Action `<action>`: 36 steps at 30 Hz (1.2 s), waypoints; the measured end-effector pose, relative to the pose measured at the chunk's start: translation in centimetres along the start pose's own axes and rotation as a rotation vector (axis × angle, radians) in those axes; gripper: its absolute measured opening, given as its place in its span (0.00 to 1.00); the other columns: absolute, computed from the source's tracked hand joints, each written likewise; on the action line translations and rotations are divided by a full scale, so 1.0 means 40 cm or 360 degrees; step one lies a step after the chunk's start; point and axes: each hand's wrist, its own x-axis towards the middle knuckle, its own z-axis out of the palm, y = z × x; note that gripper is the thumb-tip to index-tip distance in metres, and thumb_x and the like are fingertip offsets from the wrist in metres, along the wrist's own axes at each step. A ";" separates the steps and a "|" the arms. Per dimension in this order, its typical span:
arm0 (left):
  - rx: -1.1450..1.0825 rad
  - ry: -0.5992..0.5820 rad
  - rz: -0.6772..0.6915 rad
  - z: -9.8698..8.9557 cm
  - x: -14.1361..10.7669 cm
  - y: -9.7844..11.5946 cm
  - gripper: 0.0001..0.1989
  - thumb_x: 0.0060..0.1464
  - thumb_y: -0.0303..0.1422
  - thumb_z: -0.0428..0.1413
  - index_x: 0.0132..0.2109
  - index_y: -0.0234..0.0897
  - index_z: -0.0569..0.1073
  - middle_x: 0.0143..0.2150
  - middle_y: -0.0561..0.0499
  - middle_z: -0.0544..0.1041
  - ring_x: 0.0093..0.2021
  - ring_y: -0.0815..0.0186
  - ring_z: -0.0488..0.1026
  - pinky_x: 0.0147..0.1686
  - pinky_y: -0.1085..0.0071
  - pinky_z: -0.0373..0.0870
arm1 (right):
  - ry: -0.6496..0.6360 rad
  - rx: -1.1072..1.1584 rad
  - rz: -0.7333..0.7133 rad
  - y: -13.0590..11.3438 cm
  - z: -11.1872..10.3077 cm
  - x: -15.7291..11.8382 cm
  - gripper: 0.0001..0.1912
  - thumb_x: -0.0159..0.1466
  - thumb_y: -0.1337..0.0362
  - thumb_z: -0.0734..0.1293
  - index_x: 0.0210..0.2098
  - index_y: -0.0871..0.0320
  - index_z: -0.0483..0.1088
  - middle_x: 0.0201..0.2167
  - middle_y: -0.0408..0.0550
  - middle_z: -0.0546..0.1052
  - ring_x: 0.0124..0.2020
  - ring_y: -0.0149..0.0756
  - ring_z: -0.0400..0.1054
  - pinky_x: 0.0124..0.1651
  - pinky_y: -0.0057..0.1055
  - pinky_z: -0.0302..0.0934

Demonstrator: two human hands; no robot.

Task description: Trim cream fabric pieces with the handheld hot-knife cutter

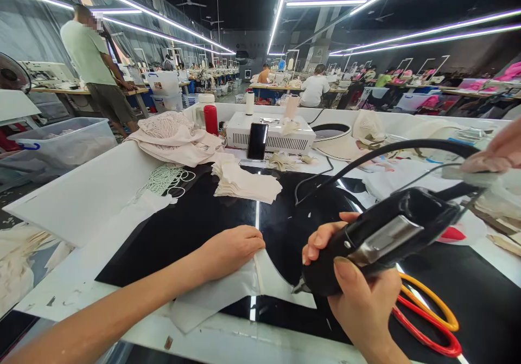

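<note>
My left hand (240, 247) is closed, its fingertips gripping the upper edge of a thin white fabric piece (211, 301) with a narrow raised band. The piece lies over the glossy black board (175, 231), and part hangs toward the front table edge. My right hand (362, 299) is wrapped round a black corded handheld tool (391, 234) with a silver plate on its side. Its small metal tip is at the right part of the fabric; I cannot tell whether it touches. Scissors with orange and red handles (442, 326) lie beside my right wrist.
A stack of cream fabric pieces (244, 182) lies behind my hands, with pale green cords (165, 182) to its left. Farther back are a phone (258, 141), a white vented box (280, 136) and a red bottle (210, 119). Another person's hand (502, 147) is at the right, by the tool's cable.
</note>
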 end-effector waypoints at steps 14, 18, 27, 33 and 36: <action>0.0322 0.0562 0.0282 0.022 -0.044 -0.017 0.14 0.58 0.34 0.53 0.51 0.52 0.72 0.53 0.65 0.76 0.50 0.87 0.72 0.44 0.88 0.71 | 0.0033 0.0025 0.0075 -0.005 0.013 0.021 0.18 0.67 0.62 0.71 0.55 0.52 0.67 0.33 0.45 0.71 0.30 0.32 0.69 0.29 0.32 0.70; 0.0334 0.0638 0.0271 0.027 -0.050 -0.015 0.14 0.57 0.34 0.54 0.50 0.52 0.72 0.53 0.68 0.75 0.50 0.88 0.73 0.47 0.89 0.74 | 0.0145 0.0053 0.0043 0.011 0.046 0.060 0.20 0.64 0.61 0.74 0.53 0.54 0.67 0.31 0.43 0.71 0.28 0.32 0.68 0.28 0.32 0.69; 0.0263 0.0675 0.0267 0.045 -0.050 -0.013 0.15 0.58 0.34 0.53 0.51 0.52 0.71 0.53 0.67 0.75 0.50 0.88 0.72 0.49 0.89 0.75 | 0.0261 0.0130 0.0063 0.095 0.111 0.130 0.26 0.61 0.60 0.76 0.52 0.57 0.63 0.31 0.42 0.72 0.27 0.31 0.68 0.28 0.32 0.68; 0.0250 0.0736 0.0302 0.051 -0.051 -0.014 0.16 0.57 0.34 0.55 0.52 0.51 0.71 0.54 0.66 0.75 0.52 0.88 0.73 0.50 0.89 0.76 | 0.0231 0.0136 0.0054 0.109 0.118 0.126 0.26 0.61 0.60 0.76 0.53 0.56 0.63 0.32 0.41 0.72 0.27 0.31 0.67 0.28 0.32 0.68; 0.0258 0.0762 0.0286 0.046 -0.050 -0.009 0.15 0.56 0.34 0.56 0.51 0.51 0.72 0.52 0.67 0.76 0.50 0.88 0.73 0.48 0.90 0.76 | 0.0216 0.0136 0.0031 0.111 0.120 0.123 0.25 0.62 0.60 0.76 0.53 0.56 0.63 0.32 0.41 0.72 0.28 0.31 0.67 0.29 0.32 0.68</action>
